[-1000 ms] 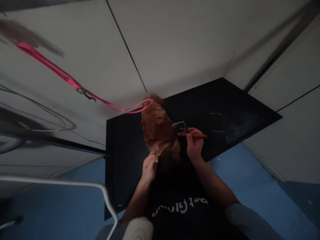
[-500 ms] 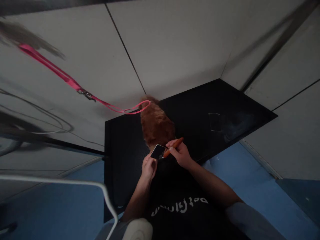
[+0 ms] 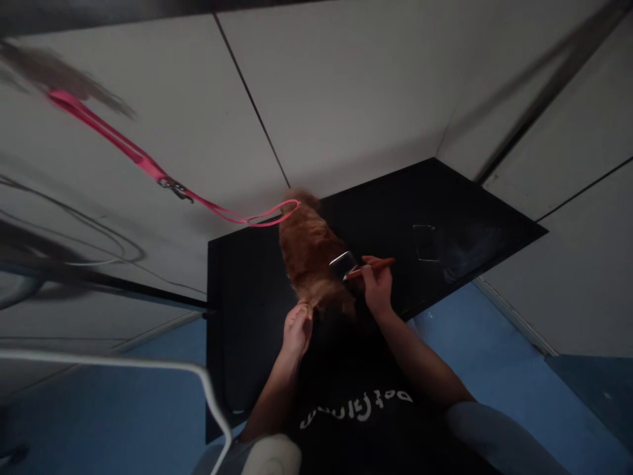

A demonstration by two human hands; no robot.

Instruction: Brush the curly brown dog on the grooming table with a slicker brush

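Note:
A small reddish-brown furry animal, seen from behind and above, stands on a black table; its head is hard to make out. My right hand is closed around the orange handle of a slicker brush, whose flat head is beside the animal's right hindquarter. Lower down, my left hand pinches the fur at the animal's rear end, perhaps its tail. A thin pink loop lies around the animal's front end.
A pink leash with a metal clip runs to the upper left. Pale wall panels stand behind the table. A thin wire-like outline lies on the table at right. In front, a white curved tube crosses the lower left above the blue floor.
My right hand and the slicker brush have moved right and slightly up, away from my left hand. The left hand has stayed at the animal's rear.

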